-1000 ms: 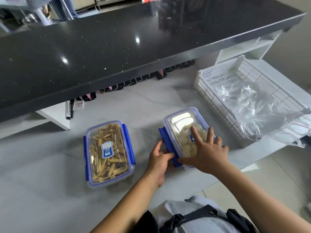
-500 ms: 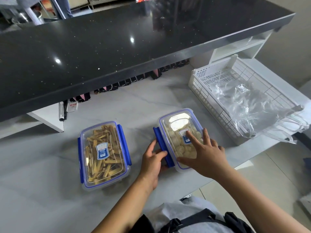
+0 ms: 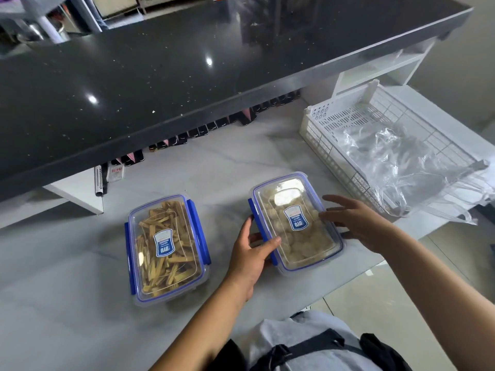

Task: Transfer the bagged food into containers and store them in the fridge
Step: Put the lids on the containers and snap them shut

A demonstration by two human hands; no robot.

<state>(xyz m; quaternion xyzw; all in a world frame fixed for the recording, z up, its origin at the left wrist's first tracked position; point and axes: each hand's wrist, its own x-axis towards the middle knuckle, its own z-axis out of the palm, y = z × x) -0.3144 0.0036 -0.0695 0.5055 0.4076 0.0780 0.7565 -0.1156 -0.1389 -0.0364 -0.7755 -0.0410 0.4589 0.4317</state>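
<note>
The food looks already moved out of its bags: both containers are filled and lidded, so the step in hand is, I judge, closing the second box before the trip to the fridge.

The container of pale round pieces [image 3: 293,207] sits on the tabletop [image 3: 67,263] directly between the two hands. The left hand [image 3: 250,254] is against its left side. The thumb lies over the near-left edge of the lid and the fingers reach fairly straight along the blue side clip [image 3: 254,210], pressing rather than gripping. The right hand [image 3: 359,226] is at the box's right edge with fingers spread and relaxed, holding nothing. I cannot tell whether it touches the lid or only hovers just above it. It covers the right-side clip, so whether that clip is latched cannot be told.

The container of yellowish strips [image 3: 166,247] stands just beyond the left hand, on the side away from the other box. Both of its blue clips look folded down.

Past the right hand, a white slatted basket [image 3: 318,135] holds crumpled clear plastic bags [image 3: 396,167], apparently emptied.

The next move probably calls for pressing down any clip left open on the right side while the left hand steadies the box. Each container then needs to be lifted level. No fridge is in view.
</note>
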